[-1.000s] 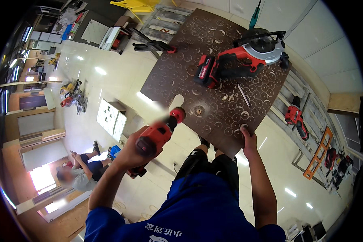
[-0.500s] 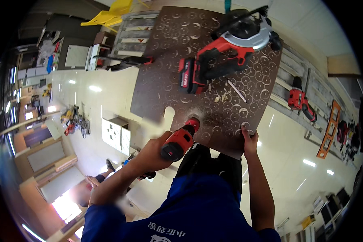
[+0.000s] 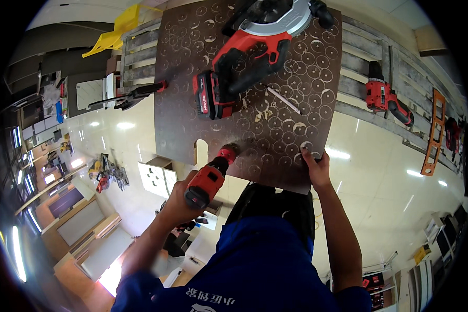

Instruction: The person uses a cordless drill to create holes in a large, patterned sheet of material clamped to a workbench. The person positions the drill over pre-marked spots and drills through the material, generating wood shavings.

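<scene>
Drill (image 3: 205,184), cordless, red and black, fills the curled left hand (image 3: 180,204); its long axis slants forward and right toward the flat, ring-marked brown board (image 3: 182,130), whose near-right corner the right hand (image 3: 318,172) clasps.

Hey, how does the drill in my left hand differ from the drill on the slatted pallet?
The held drill is gripped in your left hand; the pallet drill lies on its side on the slats. The held drill carries a red round cutter; the pallet drill's black chuck shows none. Both are red and black.
</scene>
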